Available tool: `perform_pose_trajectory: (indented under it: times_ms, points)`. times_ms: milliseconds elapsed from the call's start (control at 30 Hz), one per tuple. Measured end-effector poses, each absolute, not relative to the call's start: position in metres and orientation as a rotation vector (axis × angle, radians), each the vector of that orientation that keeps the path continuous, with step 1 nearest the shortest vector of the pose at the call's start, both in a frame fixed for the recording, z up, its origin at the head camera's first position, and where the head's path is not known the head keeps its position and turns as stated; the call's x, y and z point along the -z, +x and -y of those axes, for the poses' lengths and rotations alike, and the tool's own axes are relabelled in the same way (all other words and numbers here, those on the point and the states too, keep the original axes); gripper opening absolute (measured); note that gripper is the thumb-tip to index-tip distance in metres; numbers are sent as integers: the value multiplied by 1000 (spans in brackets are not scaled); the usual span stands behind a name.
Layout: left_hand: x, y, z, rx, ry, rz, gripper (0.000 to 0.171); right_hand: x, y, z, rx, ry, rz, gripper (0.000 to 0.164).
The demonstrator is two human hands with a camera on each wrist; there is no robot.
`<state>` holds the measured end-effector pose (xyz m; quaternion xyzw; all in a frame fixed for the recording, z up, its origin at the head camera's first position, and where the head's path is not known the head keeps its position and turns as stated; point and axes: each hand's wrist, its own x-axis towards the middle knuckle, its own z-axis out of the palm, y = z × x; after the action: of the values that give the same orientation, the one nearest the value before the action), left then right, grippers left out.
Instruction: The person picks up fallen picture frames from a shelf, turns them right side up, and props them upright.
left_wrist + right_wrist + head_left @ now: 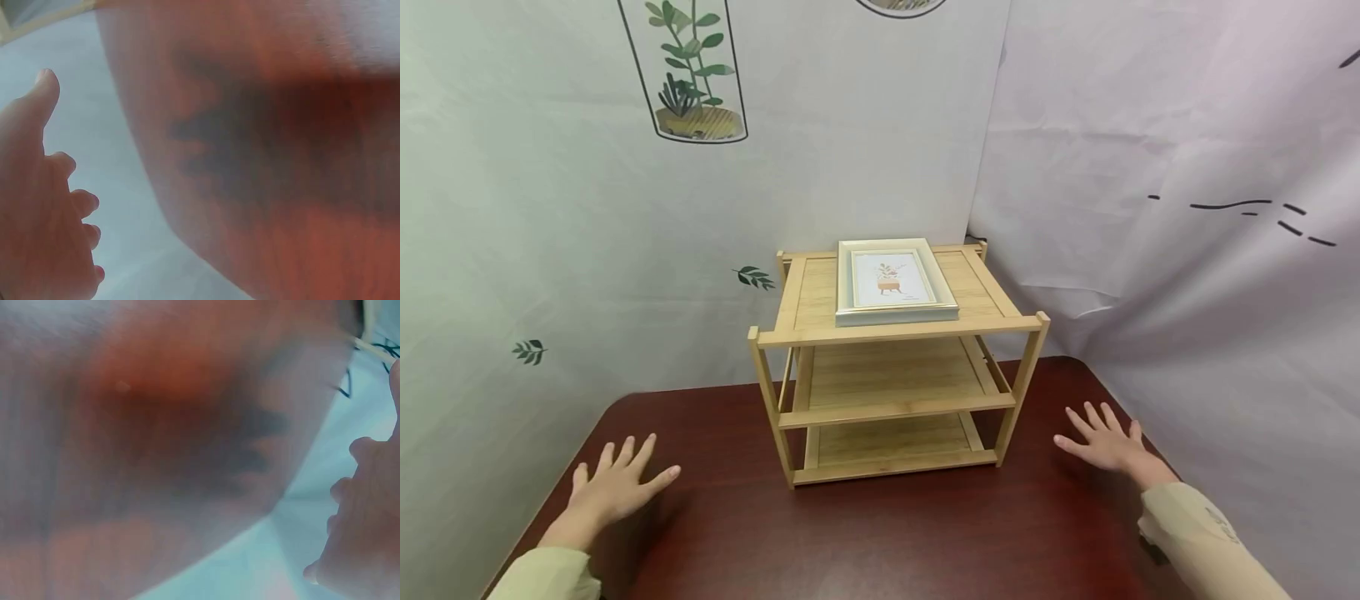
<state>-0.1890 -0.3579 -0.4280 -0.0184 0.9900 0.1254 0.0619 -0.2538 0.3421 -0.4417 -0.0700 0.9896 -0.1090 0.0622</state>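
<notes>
A picture frame with a pale border and a small plant print lies flat on the top board of a light wooden three-tier shelf. To the shelf's left, my left hand is held over the table with its fingers spread, holding nothing. On the other side my right hand hovers likewise, fingers apart and nothing in them. Both wrist views show a hand's dark shadow on the tabletop below. Neither hand touches the shelf or the frame.
The dark red table has rounded back corners. A pale fabric backdrop with printed plants hangs behind and along both sides, close to the table's edges. The shelf's lower two boards carry nothing visible.
</notes>
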Motion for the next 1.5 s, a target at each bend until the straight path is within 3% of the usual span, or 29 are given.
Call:
perform_pose_trajectory:
  times_ms: [467,667,1167,1500]
  points:
    - [368,-200,341,-518,62,-3094,92,358,-263,-337,441,-241,-3052,77]
    - [335,-207,327,-617,123,-3161,83,321,-267,-325,523,-316,-3178,74]
    - [258,-220,275,-1097,214,-3270,60,250,-275,-269,1102,-667,-3396,44]
    - [229,-235,227,-1330,306,-3221,56,224,-290,-223,1305,-684,-3289,41]
